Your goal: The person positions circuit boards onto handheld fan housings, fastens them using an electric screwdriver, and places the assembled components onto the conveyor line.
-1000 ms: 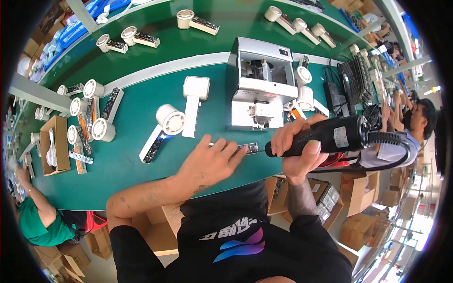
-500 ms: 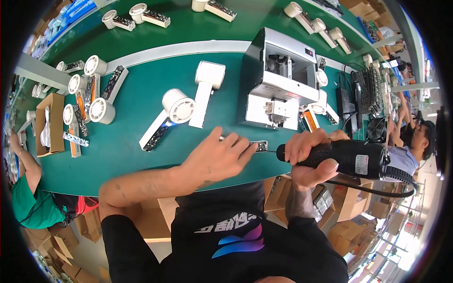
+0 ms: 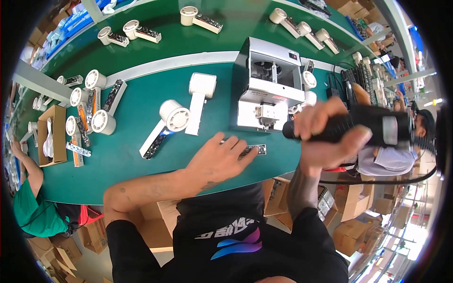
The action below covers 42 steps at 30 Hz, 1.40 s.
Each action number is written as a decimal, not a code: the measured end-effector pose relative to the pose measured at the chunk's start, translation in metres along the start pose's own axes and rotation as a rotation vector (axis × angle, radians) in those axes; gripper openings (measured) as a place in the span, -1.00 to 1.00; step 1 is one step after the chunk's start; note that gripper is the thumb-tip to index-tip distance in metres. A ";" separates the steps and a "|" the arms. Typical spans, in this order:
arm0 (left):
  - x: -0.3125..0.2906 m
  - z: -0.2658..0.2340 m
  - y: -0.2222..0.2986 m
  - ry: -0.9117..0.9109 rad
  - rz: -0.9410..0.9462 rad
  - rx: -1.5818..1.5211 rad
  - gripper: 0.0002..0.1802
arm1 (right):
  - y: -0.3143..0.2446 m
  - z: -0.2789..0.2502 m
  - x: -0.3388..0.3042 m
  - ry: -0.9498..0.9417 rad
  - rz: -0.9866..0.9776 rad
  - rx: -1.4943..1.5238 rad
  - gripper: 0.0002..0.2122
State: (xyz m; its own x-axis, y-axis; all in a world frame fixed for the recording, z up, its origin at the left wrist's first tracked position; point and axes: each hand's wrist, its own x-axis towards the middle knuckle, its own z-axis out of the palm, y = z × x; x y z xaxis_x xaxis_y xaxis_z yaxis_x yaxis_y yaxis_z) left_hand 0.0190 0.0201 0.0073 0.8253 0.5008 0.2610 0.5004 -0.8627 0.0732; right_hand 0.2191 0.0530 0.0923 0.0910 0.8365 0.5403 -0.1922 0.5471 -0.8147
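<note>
My left hand lies over a narrow part with a pale rim and a dark circuit board, its curled fingers gripping it on the green table. Much of that part is hidden beneath the fingers. Wrapped in my right hand is a black corded electric screwdriver, raised to the right of the part and blurred. Beyond the left hand lie two white hair-dryer-shaped units: one has a bare circuit board in its handle, the other shows a plain white handle.
A silver and black screw feeder stands behind my right hand. More white units cluster at left beside a cardboard box; others line the green shelf at the back. Co-workers sit at both sides. Cartons stand below the table edge.
My right hand has lifted the electric screwdriver up and to the right, off the narrow part. My left hand stays on the part. The whole view has shifted slightly.
</note>
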 end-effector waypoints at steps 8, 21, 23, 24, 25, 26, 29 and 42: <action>-0.018 -0.051 -0.013 -0.108 -0.164 -0.057 -0.09 | 0.012 0.023 0.011 -0.021 -0.074 -0.257 -0.47; -0.025 -0.041 -0.024 -0.177 -0.172 -0.123 -0.19 | 0.002 0.047 -0.023 0.060 0.113 0.009 -0.31; -0.024 -0.041 -0.024 -0.208 -0.186 -0.128 -0.19 | 0.006 0.052 -0.022 0.010 0.156 -0.074 -0.26; -0.024 -0.042 -0.024 -0.211 -0.184 -0.128 -0.19 | 0.007 0.056 -0.022 0.017 0.161 -0.049 -0.25; -0.022 -0.043 -0.023 -0.215 -0.185 -0.131 -0.19 | 0.009 0.057 -0.022 0.014 0.151 -0.048 -0.26; -0.022 -0.044 -0.023 -0.217 -0.187 -0.134 -0.19 | 0.011 0.057 -0.022 0.011 0.140 -0.046 -0.27; -0.019 -0.046 -0.025 -0.231 -0.187 -0.152 -0.19 | 0.015 0.060 -0.023 0.011 0.136 -0.011 -0.31; -0.018 -0.047 -0.023 -0.243 -0.195 -0.158 -0.17 | 0.025 0.055 -0.033 0.027 0.083 0.017 -0.35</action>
State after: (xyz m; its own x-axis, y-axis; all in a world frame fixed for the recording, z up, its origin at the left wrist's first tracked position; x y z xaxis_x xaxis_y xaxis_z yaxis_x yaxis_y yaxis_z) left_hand -0.0199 0.0275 0.0460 0.7661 0.6427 -0.0076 0.6234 -0.7401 0.2523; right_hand 0.1579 0.0372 0.0656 0.1007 0.8798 0.4645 -0.2170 0.4750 -0.8528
